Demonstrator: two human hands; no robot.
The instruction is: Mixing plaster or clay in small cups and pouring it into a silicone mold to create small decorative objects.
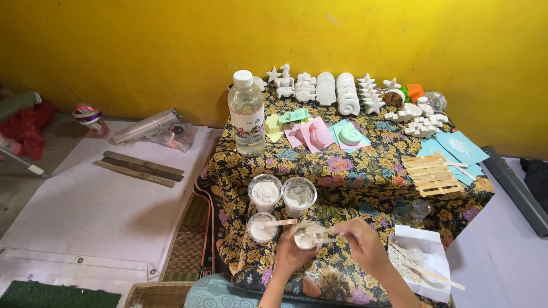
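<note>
yellow wall behind, low table under a floral cloth, white sheet on the floor to the side.

left hand was wrapped around a small clear cup of white paste, fingers closed on its wall, holding it just above the near edge of the table. right hand had thumb and fingers pinched together on a small stick, its tip down in that cup. looked like mid-stir; paste looked wet, not yet poured.

three more cups sat just beyond: one with dry white powder, one with a smear of wet mix, one with white mix and a wooden stick resting across it. so powder was portioned and at least two batches wetted.

water bottle stood capped, mostly full, behind the cups.

pink moulds and a green mould lay mid-table, well apart from the cup; couldn't tell if any were filled. my read: pouring was what remained.

back row held plenty of finished white casts, shells and stars, so earlier rounds looked done. wooden slat rack on blue sheets to the right, open white box of sticks just beside the right hand.
</note>
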